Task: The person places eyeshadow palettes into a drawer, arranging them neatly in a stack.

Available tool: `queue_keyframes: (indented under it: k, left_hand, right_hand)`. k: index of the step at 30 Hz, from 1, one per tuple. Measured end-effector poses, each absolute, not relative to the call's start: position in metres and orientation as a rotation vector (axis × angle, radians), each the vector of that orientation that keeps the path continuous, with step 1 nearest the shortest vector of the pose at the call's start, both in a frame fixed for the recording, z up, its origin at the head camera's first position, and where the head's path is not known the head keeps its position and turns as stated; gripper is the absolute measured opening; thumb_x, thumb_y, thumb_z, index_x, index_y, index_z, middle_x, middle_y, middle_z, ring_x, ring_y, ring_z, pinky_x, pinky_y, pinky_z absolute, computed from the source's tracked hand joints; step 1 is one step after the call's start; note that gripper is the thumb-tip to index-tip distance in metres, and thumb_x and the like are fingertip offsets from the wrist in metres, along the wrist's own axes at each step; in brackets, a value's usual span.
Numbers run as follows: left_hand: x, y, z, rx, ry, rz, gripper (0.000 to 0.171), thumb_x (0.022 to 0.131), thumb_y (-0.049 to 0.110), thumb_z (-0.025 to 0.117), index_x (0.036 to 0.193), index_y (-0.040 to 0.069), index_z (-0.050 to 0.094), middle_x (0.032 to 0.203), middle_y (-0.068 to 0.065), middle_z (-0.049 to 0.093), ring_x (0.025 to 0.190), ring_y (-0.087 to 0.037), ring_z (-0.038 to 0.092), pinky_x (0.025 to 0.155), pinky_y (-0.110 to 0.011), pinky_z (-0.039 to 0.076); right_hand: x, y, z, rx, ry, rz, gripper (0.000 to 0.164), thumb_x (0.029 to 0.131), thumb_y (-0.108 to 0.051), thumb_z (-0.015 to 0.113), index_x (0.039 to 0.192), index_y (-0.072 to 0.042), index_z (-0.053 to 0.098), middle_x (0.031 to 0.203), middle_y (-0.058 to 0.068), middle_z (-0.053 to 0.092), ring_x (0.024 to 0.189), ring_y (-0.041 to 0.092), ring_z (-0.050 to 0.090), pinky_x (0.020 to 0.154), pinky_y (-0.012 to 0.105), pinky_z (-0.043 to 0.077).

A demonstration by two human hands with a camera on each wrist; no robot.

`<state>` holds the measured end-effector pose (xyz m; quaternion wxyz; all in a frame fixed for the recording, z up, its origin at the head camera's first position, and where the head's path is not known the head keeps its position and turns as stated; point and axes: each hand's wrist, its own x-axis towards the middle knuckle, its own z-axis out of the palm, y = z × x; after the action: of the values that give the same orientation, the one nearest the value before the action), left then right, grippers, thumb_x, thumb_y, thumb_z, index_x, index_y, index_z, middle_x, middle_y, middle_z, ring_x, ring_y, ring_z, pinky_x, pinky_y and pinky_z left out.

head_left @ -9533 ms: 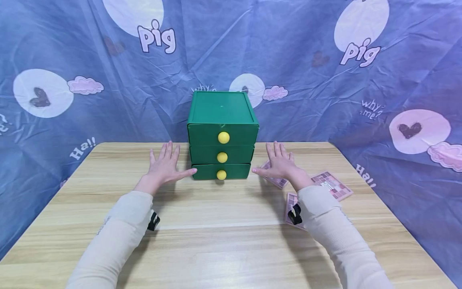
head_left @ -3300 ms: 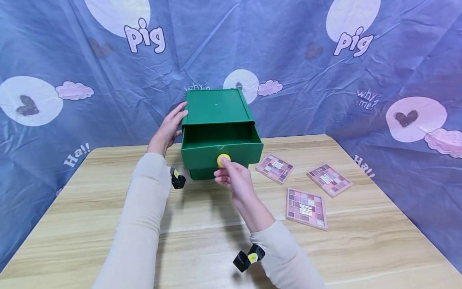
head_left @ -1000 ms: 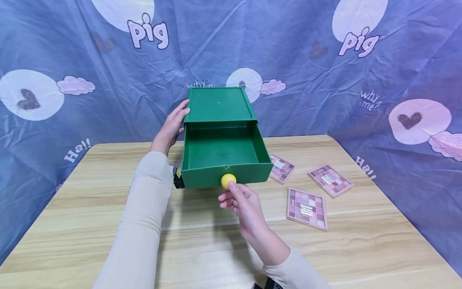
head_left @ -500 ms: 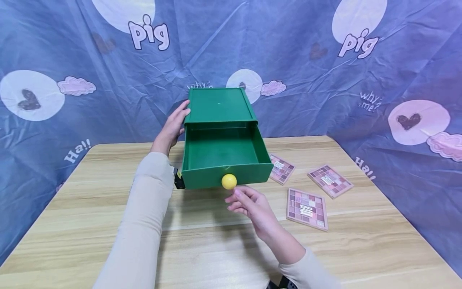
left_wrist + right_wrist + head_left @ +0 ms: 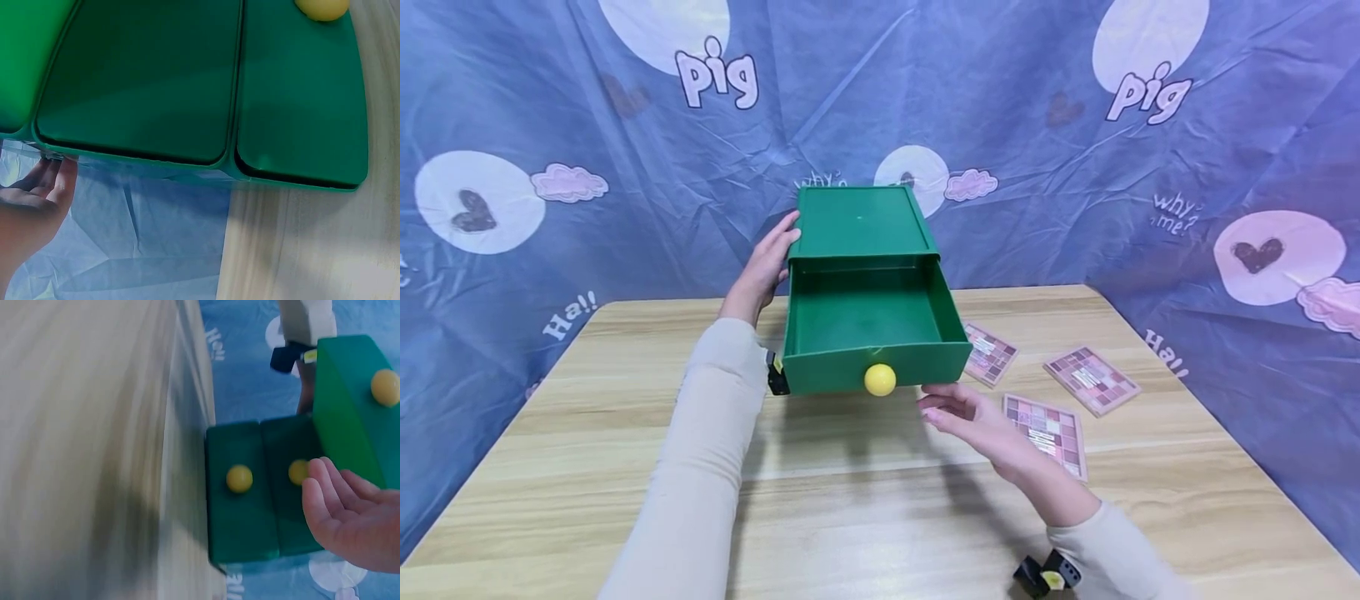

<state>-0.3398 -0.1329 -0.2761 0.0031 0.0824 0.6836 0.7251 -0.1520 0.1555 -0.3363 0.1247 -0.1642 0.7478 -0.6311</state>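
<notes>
A green drawer cabinet (image 5: pixel 861 221) stands at the back of the wooden table. Its top drawer (image 5: pixel 827 371) is pulled far out, and nothing lies inside it. A round yellow knob (image 5: pixel 880 380) sits on that drawer's front. My left hand (image 5: pixel 763 267) rests against the cabinet's left side; in the left wrist view its fingertips partly vanish behind the edge. To the right of the knob, my right hand (image 5: pixel 973 423) hovers with loosely bent fingers and holds nothing. In the right wrist view the two lower drawers (image 5: pixel 240 525) are closed.
Three pink eyeshadow palettes lie on the table's right side: one beside the cabinet (image 5: pixel 991 354), one farther right (image 5: pixel 1092 381), and one nearer (image 5: pixel 1048 433), partly hidden by my right hand. A blue printed cloth (image 5: pixel 1037 167) hangs behind and around the table.
Over the earlier frames my right hand pinched the knob and drew the top drawer out. Since then it has let go and moved right. My left hand stays at the cabinet's side.
</notes>
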Motion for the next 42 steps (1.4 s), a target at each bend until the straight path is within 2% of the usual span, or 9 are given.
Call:
queue_keyframes:
  k: [5,8,12,14,23,29,37,39,42]
  left_hand:
    - [-0.342,-0.132,-0.277,0.254,2.146,2.275,0.048,0.088,0.031,0.046,0.134,0.030,0.033,0.138,0.006,0.021,0.120,-0.013,0.025,0.092,-0.042,0.026]
    - [-0.343,-0.133,-0.277,0.247,2.147,2.272,0.048,0.088,0.031,0.045,0.134,0.030,0.033,0.139,0.006,0.021,0.120,-0.014,0.025,0.092,-0.042,0.025]
    - [-0.344,-0.134,-0.277,0.240,2.144,2.281,0.048,0.088,0.031,0.046,0.134,0.029,0.033,0.138,0.006,0.022,0.120,-0.013,0.025,0.093,-0.042,0.026]
    - [-0.344,-0.133,-0.277,0.241,2.144,2.283,0.048,0.087,0.031,0.046,0.134,0.029,0.033,0.138,0.007,0.022,0.120,-0.013,0.025,0.093,-0.041,0.026]
    - [-0.344,-0.135,-0.279,0.232,2.168,2.275,0.046,0.087,0.032,0.046,0.133,0.030,0.035,0.138,0.005,0.021,0.121,-0.013,0.022,0.094,-0.044,0.023]
    - [-0.343,-0.133,-0.278,0.214,2.186,2.251,0.046,0.087,0.034,0.046,0.132,0.033,0.035,0.138,0.007,0.020,0.123,-0.013,0.020,0.094,-0.045,0.020]
    - [-0.341,-0.133,-0.278,0.256,2.149,2.277,0.046,0.088,0.032,0.046,0.133,0.030,0.034,0.138,0.006,0.021,0.121,-0.013,0.025,0.094,-0.043,0.022]
    - [-0.342,-0.134,-0.278,0.255,2.149,2.279,0.046,0.088,0.032,0.046,0.132,0.030,0.035,0.138,0.006,0.023,0.120,-0.013,0.025,0.094,-0.043,0.023]
    - [-0.342,-0.134,-0.279,0.233,2.156,2.278,0.045,0.088,0.032,0.047,0.132,0.031,0.036,0.137,0.008,0.024,0.120,-0.013,0.025,0.094,-0.043,0.023]
  right_hand:
    - [-0.159,0.170,-0.336,-0.589,2.254,-1.696,0.051,0.083,-0.016,0.057,0.125,0.005,0.037,0.120,0.021,0.043,0.108,0.037,0.039,0.082,0.036,0.040]
    - [-0.163,0.178,-0.338,-0.609,2.291,-1.633,0.052,0.083,-0.015,0.058,0.126,0.004,0.036,0.124,0.018,0.040,0.114,0.036,0.033,0.088,0.043,0.033]
    - [-0.168,0.189,-0.341,-0.598,2.374,-1.502,0.060,0.080,-0.021,0.062,0.129,0.000,0.034,0.129,0.015,0.035,0.119,0.035,0.026,0.094,0.049,0.021]
    - [-0.170,0.196,-0.343,-0.602,2.427,-1.418,0.064,0.079,-0.024,0.063,0.130,-0.001,0.032,0.131,0.015,0.033,0.119,0.035,0.026,0.094,0.050,0.020]
    - [-0.180,0.228,-0.357,-0.699,2.486,-1.355,0.070,0.079,-0.018,0.063,0.133,0.004,0.025,0.135,0.021,0.025,0.122,0.038,0.017,0.093,0.054,0.015]
    - [-0.178,0.252,-0.364,-0.602,2.582,-1.287,0.074,0.077,-0.020,0.065,0.133,0.004,0.025,0.134,0.025,0.023,0.120,0.042,0.018,0.090,0.057,0.017]
    - [-0.172,0.277,-0.373,-0.593,2.635,-1.221,0.079,0.074,-0.017,0.067,0.132,0.008,0.020,0.131,0.032,0.020,0.117,0.047,0.018,0.088,0.058,0.020]
    - [-0.171,0.280,-0.375,-0.606,2.644,-1.208,0.082,0.072,-0.016,0.068,0.132,0.010,0.018,0.130,0.034,0.020,0.116,0.048,0.018,0.088,0.057,0.020]
    - [-0.169,0.285,-0.378,-0.644,2.709,-1.123,0.085,0.069,-0.017,0.071,0.129,0.014,0.020,0.127,0.036,0.023,0.114,0.048,0.023,0.090,0.048,0.024]
